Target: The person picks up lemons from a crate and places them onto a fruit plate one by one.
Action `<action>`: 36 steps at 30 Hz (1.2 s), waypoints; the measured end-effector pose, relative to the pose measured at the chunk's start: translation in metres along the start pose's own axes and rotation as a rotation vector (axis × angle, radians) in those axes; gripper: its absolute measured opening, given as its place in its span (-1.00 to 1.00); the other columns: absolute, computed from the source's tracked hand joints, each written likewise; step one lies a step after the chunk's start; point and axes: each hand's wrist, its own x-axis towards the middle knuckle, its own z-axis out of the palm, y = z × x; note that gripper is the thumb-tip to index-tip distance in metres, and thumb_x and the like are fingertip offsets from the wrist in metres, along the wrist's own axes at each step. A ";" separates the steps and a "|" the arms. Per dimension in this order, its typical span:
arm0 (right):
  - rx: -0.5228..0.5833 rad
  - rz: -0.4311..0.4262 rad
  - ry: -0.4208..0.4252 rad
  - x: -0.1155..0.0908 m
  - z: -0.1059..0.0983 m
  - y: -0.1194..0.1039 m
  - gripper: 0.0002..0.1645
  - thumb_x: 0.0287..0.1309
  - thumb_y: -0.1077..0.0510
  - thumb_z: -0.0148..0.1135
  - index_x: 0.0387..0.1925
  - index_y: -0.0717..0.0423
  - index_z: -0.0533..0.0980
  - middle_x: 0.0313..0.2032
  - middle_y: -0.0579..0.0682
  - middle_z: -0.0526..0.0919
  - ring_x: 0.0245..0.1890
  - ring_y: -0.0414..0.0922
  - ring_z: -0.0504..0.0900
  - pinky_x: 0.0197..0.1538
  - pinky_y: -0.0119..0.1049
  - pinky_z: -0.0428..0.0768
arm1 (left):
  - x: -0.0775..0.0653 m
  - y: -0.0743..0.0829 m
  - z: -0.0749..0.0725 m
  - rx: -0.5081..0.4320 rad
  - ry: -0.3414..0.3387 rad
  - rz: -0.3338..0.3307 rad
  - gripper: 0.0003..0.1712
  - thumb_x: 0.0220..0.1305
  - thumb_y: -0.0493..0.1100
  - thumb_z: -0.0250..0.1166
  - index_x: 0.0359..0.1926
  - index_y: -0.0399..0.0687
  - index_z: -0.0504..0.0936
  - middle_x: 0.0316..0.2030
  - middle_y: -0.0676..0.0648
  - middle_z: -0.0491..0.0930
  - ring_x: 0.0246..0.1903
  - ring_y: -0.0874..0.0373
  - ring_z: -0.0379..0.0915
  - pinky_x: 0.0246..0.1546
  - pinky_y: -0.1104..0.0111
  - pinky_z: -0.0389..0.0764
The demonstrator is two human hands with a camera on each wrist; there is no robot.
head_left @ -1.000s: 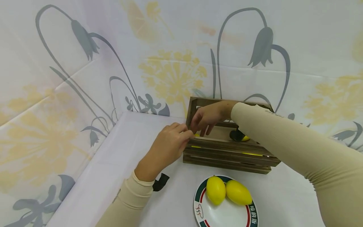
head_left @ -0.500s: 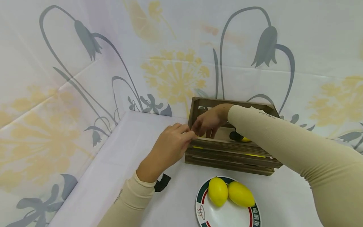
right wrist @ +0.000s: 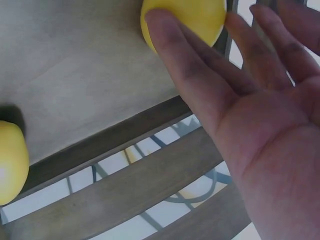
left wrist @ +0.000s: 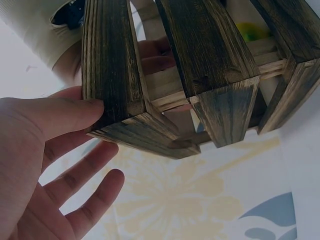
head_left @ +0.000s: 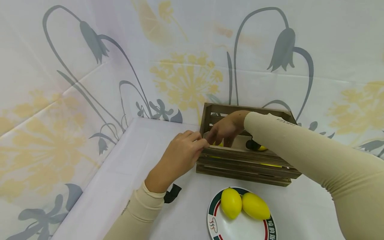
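Over the feed I had the left hand (head_left: 183, 148) pinching a corner of the wooden crate (head_left: 240, 156), its outer fingers loose. The right hand (head_left: 226, 128) was down inside, fingers fairly straight and apart, one lying against a lemon (right wrist: 202, 17) in the crate; a second yellow fruit (right wrist: 12, 162) lay well apart. Two lemons (head_left: 231, 203) sat on a plate (head_left: 240, 230) on the worktop (head_left: 144, 146).

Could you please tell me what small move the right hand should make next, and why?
Perhaps the right hand should close gently round the yellow fruit: in the right wrist view its thumb overlaps the fruit, while the left hand pinches the corner of the crate, likely steadying it.
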 end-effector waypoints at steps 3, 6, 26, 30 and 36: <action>0.013 -0.020 0.018 -0.001 -0.001 0.004 -0.41 0.46 0.21 -0.03 0.47 0.02 0.26 0.53 0.11 0.13 0.46 0.18 0.29 0.28 -0.09 0.55 | 0.000 0.000 0.000 -0.004 -0.005 -0.003 -0.80 0.17 -0.36 0.39 -0.27 0.06 0.73 -0.37 0.06 0.58 -0.23 0.10 0.58 -0.36 0.32 0.53; 0.007 -0.032 0.034 -0.002 -0.003 0.007 -0.43 0.46 0.22 -0.02 0.45 0.01 0.31 0.53 0.12 0.14 0.42 0.17 0.35 0.28 -0.08 0.54 | 0.000 0.001 -0.001 -0.010 -0.008 -0.007 -0.80 0.16 -0.35 0.40 -0.26 0.05 0.73 -0.37 0.06 0.59 -0.23 0.10 0.58 -0.35 0.31 0.54; -0.271 -0.028 0.156 0.009 0.004 0.004 -0.25 0.32 0.28 0.14 0.47 -0.22 0.28 0.32 0.06 0.32 -0.28 -0.17 0.40 -0.19 -0.38 0.49 | 0.000 0.000 -0.001 -0.011 -0.012 -0.008 -0.84 0.18 -0.33 0.41 -0.27 0.03 0.72 -0.35 0.04 0.60 -0.22 0.09 0.58 -0.34 0.31 0.56; -0.261 -0.009 0.185 0.015 0.003 0.006 -0.20 0.30 0.31 0.16 0.51 -0.14 0.21 0.29 0.09 0.35 -0.14 -0.14 0.45 -0.14 -0.38 0.56 | 0.000 0.000 -0.001 -0.015 -0.007 -0.002 -0.83 0.18 -0.33 0.41 -0.26 0.04 0.72 -0.34 0.04 0.60 -0.22 0.10 0.58 -0.34 0.30 0.56; -0.276 -0.005 0.228 0.018 0.001 0.009 -0.22 0.31 0.33 0.15 0.51 0.03 0.19 0.31 0.17 0.37 0.00 -0.06 0.49 -0.04 -0.32 0.67 | 0.000 0.000 -0.001 -0.009 -0.030 -0.017 -0.84 0.20 -0.30 0.41 -0.25 0.06 0.72 -0.34 0.06 0.59 -0.19 0.11 0.58 -0.31 0.30 0.57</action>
